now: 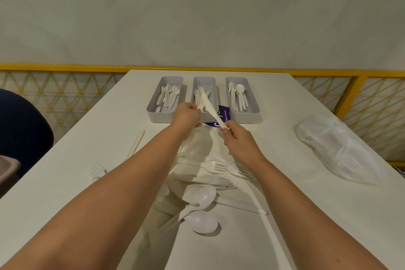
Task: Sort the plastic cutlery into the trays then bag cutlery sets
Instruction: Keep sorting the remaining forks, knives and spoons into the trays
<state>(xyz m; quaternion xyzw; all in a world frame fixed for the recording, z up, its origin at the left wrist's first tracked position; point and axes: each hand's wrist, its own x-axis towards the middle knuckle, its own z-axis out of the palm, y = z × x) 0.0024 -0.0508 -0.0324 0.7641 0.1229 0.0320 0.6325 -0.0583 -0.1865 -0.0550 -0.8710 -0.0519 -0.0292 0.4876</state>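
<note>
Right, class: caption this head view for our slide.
Left hand and right hand hold white plastic knives at the middle grey rectangular tray.

prob a cafeteria or food court: purple "clean as you go" sticker (221, 115) on the table (285, 107), yellow lattice railing (65, 67), trays (246, 117) w/ plastic cutlery (240, 89)

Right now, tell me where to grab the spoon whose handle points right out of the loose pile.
Best pinch the spoon's handle near its free end, from the right: that stretch lies alone on the table, while the bowl rests among the pile.
</note>
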